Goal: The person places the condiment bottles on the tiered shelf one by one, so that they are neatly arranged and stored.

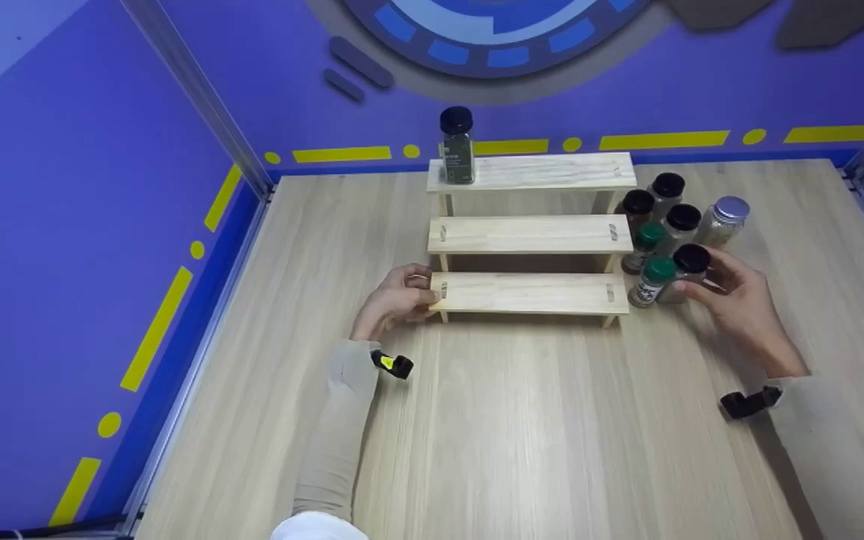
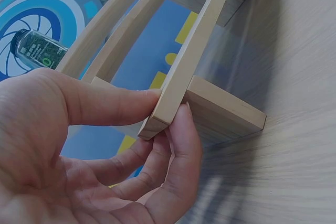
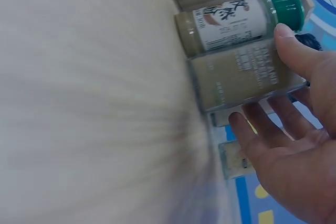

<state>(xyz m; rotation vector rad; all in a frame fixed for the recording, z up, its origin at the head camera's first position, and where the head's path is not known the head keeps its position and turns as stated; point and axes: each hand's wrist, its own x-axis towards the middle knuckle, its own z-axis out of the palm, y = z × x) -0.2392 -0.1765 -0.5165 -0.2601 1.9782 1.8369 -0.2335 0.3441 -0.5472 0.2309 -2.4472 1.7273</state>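
A three-step wooden rack (image 1: 529, 292) stands on the table. My left hand (image 1: 400, 300) pinches the left end of its lowest step, thumb on top and fingers beneath, as the left wrist view shows. At the rack's right, my right hand (image 1: 747, 300) has its thumb and fingers around a square spice jar with a black cap (image 1: 692, 259). In the right wrist view this jar (image 3: 236, 77) holds tan powder and its base is by the table. A green-capped spice jar (image 3: 233, 22) with a white label lies right against it.
Several more jars cluster right of the rack, including another green-capped jar (image 1: 649, 236) and a silver-capped jar (image 1: 728, 214). One black-capped jar of green herbs (image 1: 458, 150) stands on the top step's left end. Blue panels (image 1: 87, 247) border the table's left and back.
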